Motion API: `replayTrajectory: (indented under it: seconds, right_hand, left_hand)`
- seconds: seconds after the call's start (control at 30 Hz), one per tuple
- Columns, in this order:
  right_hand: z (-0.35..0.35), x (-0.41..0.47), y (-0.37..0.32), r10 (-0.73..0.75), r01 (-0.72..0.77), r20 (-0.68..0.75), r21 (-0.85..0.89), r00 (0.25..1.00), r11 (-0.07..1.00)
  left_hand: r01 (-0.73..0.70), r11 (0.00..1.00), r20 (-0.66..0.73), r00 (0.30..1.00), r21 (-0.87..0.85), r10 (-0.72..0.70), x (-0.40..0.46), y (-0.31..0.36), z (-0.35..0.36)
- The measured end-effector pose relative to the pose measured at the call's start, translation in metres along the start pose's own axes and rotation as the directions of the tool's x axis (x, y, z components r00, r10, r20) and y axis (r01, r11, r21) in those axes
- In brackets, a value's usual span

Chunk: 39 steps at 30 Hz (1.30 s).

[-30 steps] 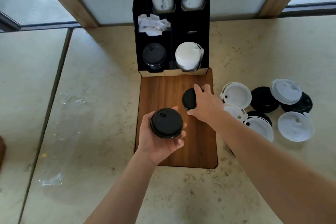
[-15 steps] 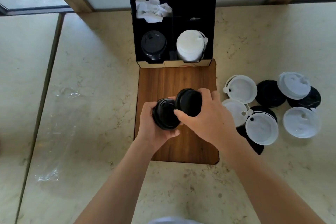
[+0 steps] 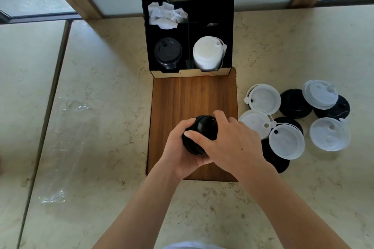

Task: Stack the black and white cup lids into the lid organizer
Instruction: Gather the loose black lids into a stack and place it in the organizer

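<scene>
Centre frame: left hand (image 3: 182, 151) and right hand (image 3: 232, 145) both clasp black lids (image 3: 199, 133); black-lid slot (image 3: 168, 52) of lid organizer (image 3: 190, 20) lies straight up-frame, slightly left.

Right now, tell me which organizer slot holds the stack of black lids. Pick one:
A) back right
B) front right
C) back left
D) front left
D: the black lids sit in the front left slot of the organizer, beside the white lids in the front right; crumpled paper fills the slot behind them.
</scene>
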State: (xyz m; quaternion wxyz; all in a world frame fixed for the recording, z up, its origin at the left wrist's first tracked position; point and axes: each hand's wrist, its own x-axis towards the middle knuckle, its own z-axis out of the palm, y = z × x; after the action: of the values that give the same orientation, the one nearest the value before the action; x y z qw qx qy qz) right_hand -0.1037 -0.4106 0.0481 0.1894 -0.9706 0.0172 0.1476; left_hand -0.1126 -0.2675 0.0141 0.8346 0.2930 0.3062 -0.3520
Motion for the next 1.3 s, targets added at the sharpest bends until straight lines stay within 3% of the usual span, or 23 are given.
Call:
replayTrajectory:
  seconds: [0.13, 0.2, 0.3, 0.43, 0.5, 0.67, 0.73, 0.87, 0.93, 1.3]
  right_hand:
    - [-0.01, -0.004, 0.015, -0.131, 0.124, 0.159, 0.054, 0.978, 0.991]
    - [-0.015, -0.004, 0.025, -0.242, 0.2, 0.272, 0.173, 0.931, 0.964]
    - [-0.02, -0.003, 0.034, -0.401, 0.265, 0.262, 0.431, 0.878, 0.862]
    - [-0.018, -0.003, 0.037, -0.466, 0.328, 0.235, 0.453, 0.853, 0.829]
    - [-0.017, -0.003, 0.04, -0.417, 0.304, 0.219, 0.413, 0.882, 0.859]
    - [-0.017, -0.012, 0.049, -0.298, 0.239, 0.146, 0.322, 0.943, 0.916]
    - [-0.016, -0.019, 0.054, -0.172, 0.117, 0.099, 0.407, 0.98, 0.906]
    - [-0.019, -0.027, 0.062, 0.159, -0.173, 0.088, 0.719, 0.983, 0.673]
    - [-0.02, -0.029, 0.06, 0.201, -0.243, 0.147, 0.736, 0.969, 0.632]
    - [-0.002, -0.024, 0.022, 0.202, -0.202, 0.041, 0.39, 0.978, 0.898]
  left_hand:
    - [0.041, 0.997, 0.043, 0.998, -0.06, -0.039, -0.004, 0.0, 0.0]
    - [0.055, 0.995, 0.06, 0.997, -0.082, -0.05, -0.005, 0.001, 0.0]
    - [0.095, 0.991, 0.064, 0.994, -0.093, -0.089, -0.006, 0.001, 0.0]
    - [0.099, 0.995, 0.003, 0.995, 0.014, -0.099, -0.001, -0.003, 0.002]
    - [0.097, 0.994, -0.073, 0.993, 0.042, -0.093, 0.003, -0.007, 0.008]
    - [0.051, 0.996, -0.156, 0.986, -0.071, -0.061, 0.008, -0.02, 0.023]
    - [0.004, 0.993, -0.152, 0.988, -0.117, -0.022, 0.009, -0.024, 0.027]
    - [-0.123, 0.987, -0.175, 0.979, -0.107, 0.103, 0.015, -0.027, 0.033]
    - [-0.159, 0.986, -0.186, 0.972, -0.054, 0.147, 0.015, -0.028, 0.035]
    - [-0.237, 0.96, -0.196, 0.945, 0.148, 0.263, 0.018, -0.037, 0.039]
